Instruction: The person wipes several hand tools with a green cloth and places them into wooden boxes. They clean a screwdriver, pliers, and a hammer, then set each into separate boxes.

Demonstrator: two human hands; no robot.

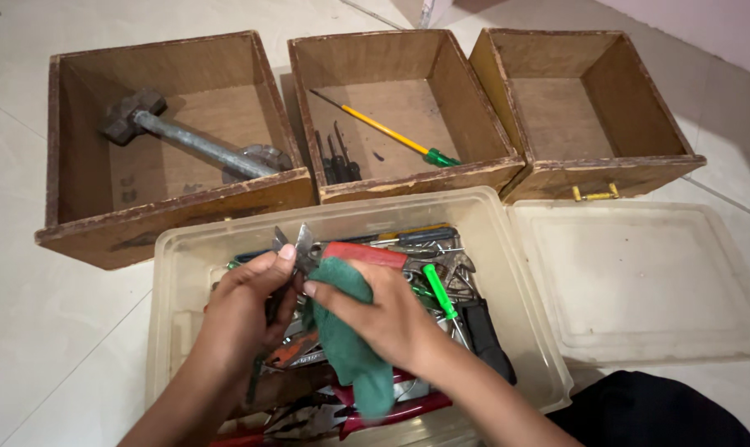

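Two bare hands over a clear plastic tub (185,273) of tools on a pale tiled floor (27,331), seen from the head camera. Left hand (247,302) curled around a pair of pliers (305,247), thumb and fingers pinched on the metal just below the parted tips, red handle running off to the right. Right hand (387,319) pressed down on a green cloth (346,339), fingers closed on the fabric and pushing it against the pliers near the joint; loose end of the cloth hanging toward the near edge of the tub. Pliers held just above the heap, near the tub's far rim, between the two hands.

Inside the tub, under and beside the hands: a green-handled screwdriver (439,290) just right of the right hand, a black handle (484,335) beside it, red-handled tools (391,410) at the near side, other metal pieces too tangled to tell apart.

Right of the tub, touching it, a clear plastic lid (640,281) lying flat on the floor.

Beyond the tub, three open wooden boxes in a row. Left wooden box (77,149) with a heavy grey hammer (185,141) lying slantwise. Middle wooden box (441,91) with a long yellow-shafted screwdriver (383,128), green at its handle, and a few small dark bits (335,161) by the near left corner. Right wooden box (632,108) with a small brass handle (594,194) on its front.
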